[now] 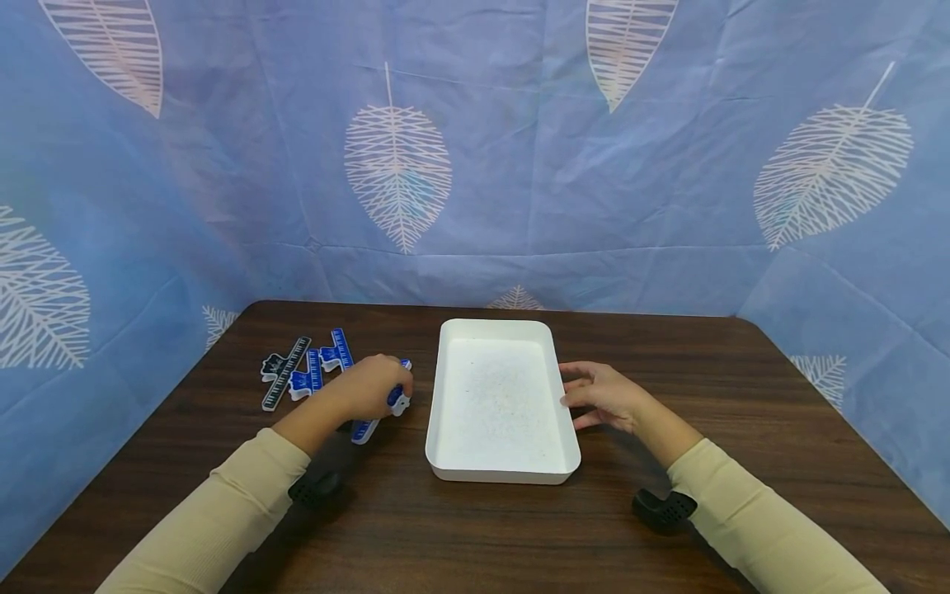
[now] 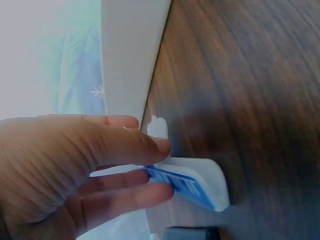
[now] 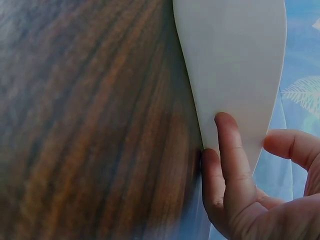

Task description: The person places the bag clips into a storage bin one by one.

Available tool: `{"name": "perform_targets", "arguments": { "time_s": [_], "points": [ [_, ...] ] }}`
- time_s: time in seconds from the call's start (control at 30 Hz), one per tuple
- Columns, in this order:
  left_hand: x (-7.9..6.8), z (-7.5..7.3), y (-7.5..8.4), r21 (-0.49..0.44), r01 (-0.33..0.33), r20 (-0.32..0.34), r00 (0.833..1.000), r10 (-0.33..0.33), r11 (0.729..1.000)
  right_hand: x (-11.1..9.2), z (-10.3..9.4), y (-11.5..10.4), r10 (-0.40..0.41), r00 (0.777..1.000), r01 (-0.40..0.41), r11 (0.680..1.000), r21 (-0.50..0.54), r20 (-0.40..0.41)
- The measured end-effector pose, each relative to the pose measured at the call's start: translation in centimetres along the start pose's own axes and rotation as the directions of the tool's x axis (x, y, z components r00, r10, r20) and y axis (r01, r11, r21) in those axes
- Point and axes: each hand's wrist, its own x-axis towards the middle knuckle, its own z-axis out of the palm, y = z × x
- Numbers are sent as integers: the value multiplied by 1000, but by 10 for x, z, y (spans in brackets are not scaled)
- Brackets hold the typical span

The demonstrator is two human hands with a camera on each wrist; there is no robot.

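- A blue clip (image 1: 366, 431) is held in the left hand (image 1: 378, 388), just outside the left wall of the tray (image 1: 503, 477); whether it is lifted from the surface (image 1: 490, 536) cannot quite be told.
- It seems to be pinched between thumb and fingers with little gap left, though the grip is partly hidden.
- Light, stiff plastic is suggested, perhaps slick along the flat bar; a hold is best taken mid-bar, beside the raised handle.
- The tray's right wall is touched by the right hand (image 1: 604, 396), its fingers spread, with nothing clasped.
- The tray is judged rigid and fairly light, easily slid, and best steadied at the rim.
- Two other blue clips (image 1: 315, 370) and a black clip (image 1: 286, 375) are laid farther left.
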Motion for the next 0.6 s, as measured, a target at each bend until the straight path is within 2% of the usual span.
{"name": "perform_targets", "arguments": {
  "time_s": [0.13,0.47,0.6],
  "points": [
    [1,-2,-2,-13,-21,-7,1000,20,1000,0,0,0,-4,1000,4,1000,-3,-1],
    [0,-14,-2,-2,-19,-14,1000,19,1000,1,-1,2,-3,1000,3,1000,1,-7],
    [-1,-20,1,10,-49,-27,998,49,999,1,0,2,-1,1000,1,1000,3,-11]
  ]
}}
